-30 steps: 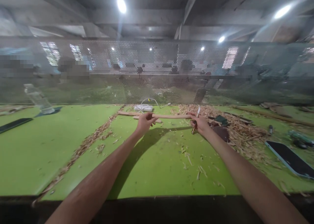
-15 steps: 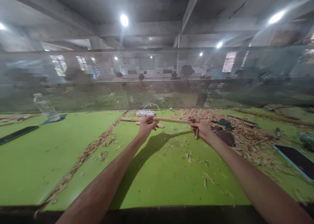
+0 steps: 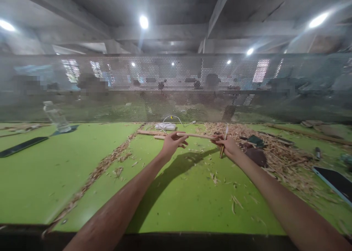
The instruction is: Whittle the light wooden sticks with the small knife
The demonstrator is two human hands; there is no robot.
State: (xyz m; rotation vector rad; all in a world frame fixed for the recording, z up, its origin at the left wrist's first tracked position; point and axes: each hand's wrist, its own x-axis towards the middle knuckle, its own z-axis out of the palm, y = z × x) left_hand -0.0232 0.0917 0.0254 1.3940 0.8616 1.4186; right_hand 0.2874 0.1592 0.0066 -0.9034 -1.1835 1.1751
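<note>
A thin, pale wooden stick (image 3: pixel 200 136) is held level above the green table between my two hands. My left hand (image 3: pixel 171 144) pinches its left end between thumb and fingers, the other fingers partly spread. The stick's right end rests in the fingertips of my right hand (image 3: pixel 230 146). That same hand also grips a slim knife (image 3: pixel 222 151), its handle pointing down and its narrow blade rising above the fingers. Beyond my left hand, a longer wooden strip (image 3: pixel 150 133) lies on the table, with another small piece of wood (image 3: pixel 158 137) beside it.
Wood shavings (image 3: pixel 286 159) are heaped at the right, around a dark rounded object (image 3: pixel 256 156). A phone (image 3: pixel 337 183) and a marker-like item (image 3: pixel 318 152) lie farther right. At left are a bottle (image 3: pixel 57 117) and a dark flat slab (image 3: pixel 24 146). A perforated screen (image 3: pixel 176 106) spans the back.
My left hand has shifted right, closer to my right hand, and the stick shows shorter between them. The knife in my right hand has tilted slightly. The whole view has shifted a little.
</note>
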